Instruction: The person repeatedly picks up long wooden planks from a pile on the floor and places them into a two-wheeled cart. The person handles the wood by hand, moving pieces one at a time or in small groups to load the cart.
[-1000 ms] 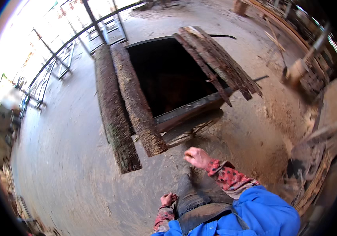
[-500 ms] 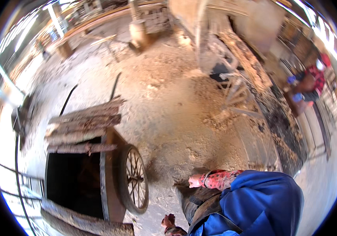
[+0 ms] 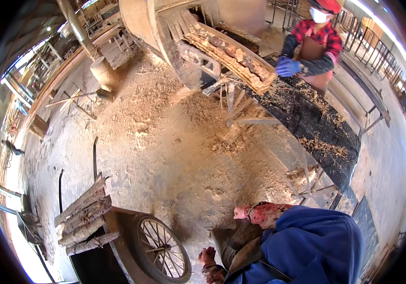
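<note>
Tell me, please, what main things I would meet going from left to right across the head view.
Rough wooden slabs → cart's spoked wheel → left hand → right hand → co-worker's blue gloves.

A wheeled cart (image 3: 126,229) runs past the lower edge, its interior (image 3: 91,262) (lost in shadow) unreadable; a black-topped bench (image 3: 307,118) hides the legs of a co-worker (image 3: 312,45), and a dark shape (image 3: 11,147) at far left is too small to identify.
</note>
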The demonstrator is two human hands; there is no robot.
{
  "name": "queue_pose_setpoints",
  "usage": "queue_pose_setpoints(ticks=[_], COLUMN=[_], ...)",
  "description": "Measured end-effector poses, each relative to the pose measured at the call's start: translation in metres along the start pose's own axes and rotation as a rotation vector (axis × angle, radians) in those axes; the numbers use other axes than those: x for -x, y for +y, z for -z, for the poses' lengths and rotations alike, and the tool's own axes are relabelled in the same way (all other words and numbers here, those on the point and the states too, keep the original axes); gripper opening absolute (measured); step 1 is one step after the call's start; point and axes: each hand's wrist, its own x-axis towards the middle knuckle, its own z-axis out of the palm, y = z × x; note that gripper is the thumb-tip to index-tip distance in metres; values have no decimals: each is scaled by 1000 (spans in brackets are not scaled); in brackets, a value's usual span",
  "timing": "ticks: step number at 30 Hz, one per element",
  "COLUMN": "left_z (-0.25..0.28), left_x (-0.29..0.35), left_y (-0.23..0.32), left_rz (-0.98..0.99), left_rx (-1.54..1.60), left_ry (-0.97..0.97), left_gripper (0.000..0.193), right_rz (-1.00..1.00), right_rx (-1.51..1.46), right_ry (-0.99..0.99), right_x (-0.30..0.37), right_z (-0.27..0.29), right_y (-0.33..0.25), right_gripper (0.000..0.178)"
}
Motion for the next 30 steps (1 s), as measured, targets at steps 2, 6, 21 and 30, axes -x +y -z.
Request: queue_pose_setpoints(ticks=[2, 6, 21, 30], left_z=[-47, -85, -98, -74], left_x=[6, 12, -25, -20], left_y=[-12, -20, 3, 29], left_rz=[-46, -63, 102, 130], left_rx=[-127, -110, -90, -406], left_ry=[51, 18, -109, -56], left_gripper=[15, 10, 6, 12], right_rz=[-69, -173, -332, -494], right_rx=[-66, -133, -259, -381], right_ry=[28, 23, 388, 618], right_x=[7, 7, 18, 21], right_z=[8, 21, -1, -35], right_y=[37, 90, 131, 96], right_gripper=[30, 31, 26, 24])
